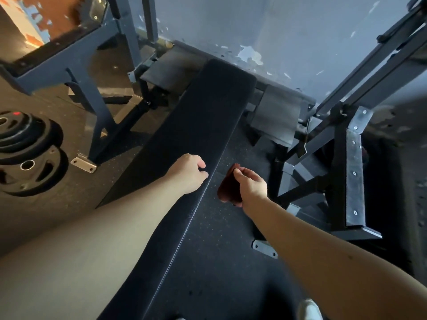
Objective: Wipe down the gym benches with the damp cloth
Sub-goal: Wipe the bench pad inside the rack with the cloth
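Observation:
A long black padded bench (203, 116) runs from the bottom of the view up toward the grey wall. My left hand (188, 173) hovers over the bench's right edge with its fingers loosely curled and nothing in it. Just to the right of the bench, above the dark floor, my right hand (251, 184) grips a dark red cloth (227, 188), which hangs folded below my fingers. The cloth is off the pad, beside its edge.
Black weight plates (27, 148) lie stacked on the floor at the left. A steel rack frame (92, 107) stands left of the bench and another rack upright (353, 162) stands on the right. A floor bracket (264, 248) sits near my right forearm. A white shoe (309, 309) shows at the bottom.

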Demonstrator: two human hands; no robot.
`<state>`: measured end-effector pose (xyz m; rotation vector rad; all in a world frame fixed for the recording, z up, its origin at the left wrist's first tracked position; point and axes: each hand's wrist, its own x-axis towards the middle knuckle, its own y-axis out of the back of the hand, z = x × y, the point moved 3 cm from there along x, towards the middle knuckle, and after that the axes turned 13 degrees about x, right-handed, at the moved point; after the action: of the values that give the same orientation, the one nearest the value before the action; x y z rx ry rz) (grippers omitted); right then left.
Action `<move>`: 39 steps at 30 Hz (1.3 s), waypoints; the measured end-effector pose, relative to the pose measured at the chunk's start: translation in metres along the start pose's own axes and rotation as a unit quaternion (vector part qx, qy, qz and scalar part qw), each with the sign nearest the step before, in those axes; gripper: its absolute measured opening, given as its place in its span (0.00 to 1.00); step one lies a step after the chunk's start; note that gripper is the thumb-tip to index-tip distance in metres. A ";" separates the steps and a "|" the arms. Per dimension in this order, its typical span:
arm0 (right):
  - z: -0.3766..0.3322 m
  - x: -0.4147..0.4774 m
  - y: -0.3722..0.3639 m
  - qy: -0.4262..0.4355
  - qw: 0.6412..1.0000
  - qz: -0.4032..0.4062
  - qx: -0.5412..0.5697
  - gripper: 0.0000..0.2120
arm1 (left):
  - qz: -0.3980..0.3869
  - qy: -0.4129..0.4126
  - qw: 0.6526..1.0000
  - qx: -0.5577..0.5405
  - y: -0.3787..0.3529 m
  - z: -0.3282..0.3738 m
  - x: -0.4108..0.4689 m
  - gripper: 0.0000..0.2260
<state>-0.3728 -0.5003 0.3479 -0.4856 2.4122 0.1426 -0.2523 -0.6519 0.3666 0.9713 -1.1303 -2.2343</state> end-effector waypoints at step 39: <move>0.129 0.325 -0.021 0.192 0.930 -0.198 0.242 0.06 | 0.202 0.093 0.973 0.067 -0.197 -0.004 0.120 0.17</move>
<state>-0.5190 -0.5900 0.0430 -0.8044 2.5303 -0.7731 -0.3425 -0.6216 0.1567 0.8861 -1.2741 -1.7274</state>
